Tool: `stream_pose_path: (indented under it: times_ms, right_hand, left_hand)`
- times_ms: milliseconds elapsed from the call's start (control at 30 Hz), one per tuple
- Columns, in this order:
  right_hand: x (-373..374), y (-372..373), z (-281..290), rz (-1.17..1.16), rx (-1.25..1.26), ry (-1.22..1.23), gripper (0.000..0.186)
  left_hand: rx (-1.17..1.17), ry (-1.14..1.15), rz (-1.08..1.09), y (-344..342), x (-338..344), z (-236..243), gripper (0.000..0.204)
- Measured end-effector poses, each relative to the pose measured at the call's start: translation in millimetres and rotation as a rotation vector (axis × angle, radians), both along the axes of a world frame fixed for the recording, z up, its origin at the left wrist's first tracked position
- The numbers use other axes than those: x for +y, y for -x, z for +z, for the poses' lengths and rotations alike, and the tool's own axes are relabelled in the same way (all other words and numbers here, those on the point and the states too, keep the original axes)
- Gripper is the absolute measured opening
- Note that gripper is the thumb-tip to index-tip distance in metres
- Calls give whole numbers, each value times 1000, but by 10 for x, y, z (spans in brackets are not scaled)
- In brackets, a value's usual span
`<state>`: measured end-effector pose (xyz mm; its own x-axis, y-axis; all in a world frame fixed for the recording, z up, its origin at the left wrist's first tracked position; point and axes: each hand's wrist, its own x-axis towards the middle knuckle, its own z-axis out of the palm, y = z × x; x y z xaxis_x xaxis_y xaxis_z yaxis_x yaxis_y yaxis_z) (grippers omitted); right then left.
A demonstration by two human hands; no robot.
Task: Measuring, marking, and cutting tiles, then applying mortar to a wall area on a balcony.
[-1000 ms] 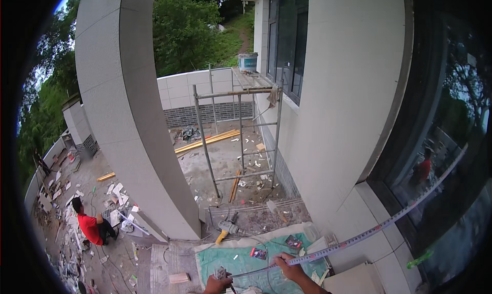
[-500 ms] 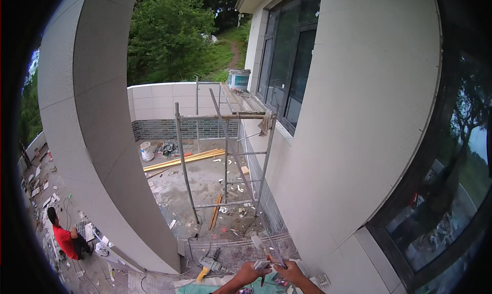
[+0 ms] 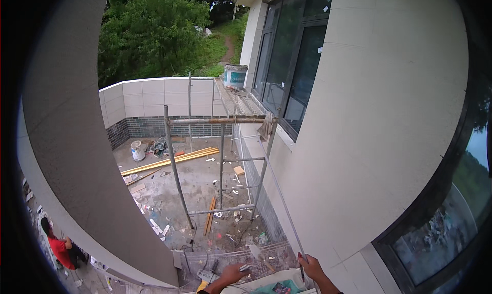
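My right hand is closed around a long, thin grey strip that leans up and away along the wall toward the scaffold. A dark red, slim thing shows at its fingers, too small to name. My left hand is closed on a small pale grey object, whose kind I cannot make out. Below the left hand, a grey and yellow power drill is partly hidden by the forearm. Between the hands, beyond them, lies a flat-bladed tool with a brownish handle.
Metal scaffolding stands ahead; its plank bears a white and teal bucket. Yellow strips and debris lie on the floor below. A beige wall rises right, a curved pillar left. A person in red is lower left.
My hands have moved apart, the left one leftward and the right one rightward. The long strip has swung right, closer to the wall. The view has shifted slightly.
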<state>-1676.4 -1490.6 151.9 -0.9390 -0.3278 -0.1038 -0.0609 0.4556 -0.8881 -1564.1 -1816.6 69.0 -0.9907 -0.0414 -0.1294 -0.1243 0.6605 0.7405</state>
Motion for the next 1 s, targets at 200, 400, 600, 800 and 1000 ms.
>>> stream_pose_path:
  times_ms: [200,400,600,800,1000]
  right_hand:
    - [792,-186,-682,16,-225,-403,38]
    - [1849,-48,-1693,135,-458,-459,36]
    - [2494,-3,-2290,-14,-647,-291,32]
    - [3003,543,-2844,-53,-419,-287,29]
    - [2792,1430,-2477,-95,-297,-281,30]
  left_hand:
    - [-507,310,200,-956,-932,-1028,57]
    - [-898,-51,625,-1305,-914,-1784,44]
    - [-903,-164,790,-930,-262,-1733,41]
    - [-752,-67,693,23,130,-1452,40]
    - [-642,-26,666,756,85,-1115,35]
